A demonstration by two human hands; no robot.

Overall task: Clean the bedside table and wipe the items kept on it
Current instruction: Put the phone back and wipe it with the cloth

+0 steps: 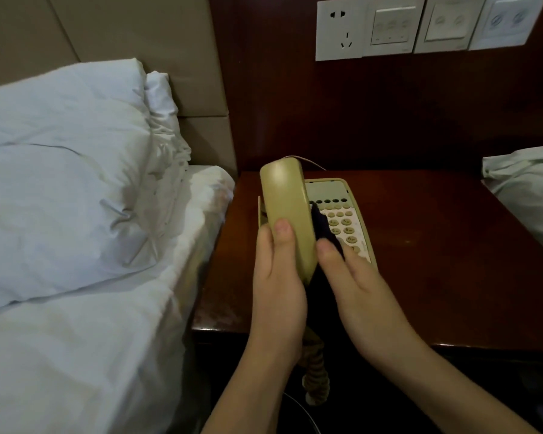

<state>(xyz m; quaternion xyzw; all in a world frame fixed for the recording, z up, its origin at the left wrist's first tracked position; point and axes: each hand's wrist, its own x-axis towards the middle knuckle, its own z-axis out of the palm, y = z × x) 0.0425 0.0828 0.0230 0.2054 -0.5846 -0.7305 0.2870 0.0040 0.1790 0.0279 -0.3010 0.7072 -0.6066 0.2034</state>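
The left hand (pixel 276 277) is clamped on the handset (pixel 287 211), thumb on its back, lifting it above the phone (pixel 342 220). The handset stands nearly upright, top end toward 12 o'clock, clear of the cradle. The right hand (pixel 358 286) lies flat, fingers together and stretched toward 11 o'clock, pressing a dark cloth (pixel 323 233) against the handset's right side. The cloth sits between that palm and the handset, a corner of it poking up over the keypad (pixel 345 228); whether the hand grips the cloth or only presses it, I cannot tell.

The phone rests on the table (pixel 436 245), toward its 9 o'clock side, near the back edge. A coiled cord (pixel 315 377) hangs from the handset's lower end at 6 o'clock, past the table's front edge. A thin wire (pixel 314 164) leaves the phone at 12 o'clock.

A bed (pixel 76 339) with a white pillow (pixel 60 170) lies at 9 o'clock, just beside the table. More white bedding (pixel 527 189) shows at 3 o'clock. Wall switches (pixel 420 23) and a socket (pixel 340 29) sit at 1 o'clock.
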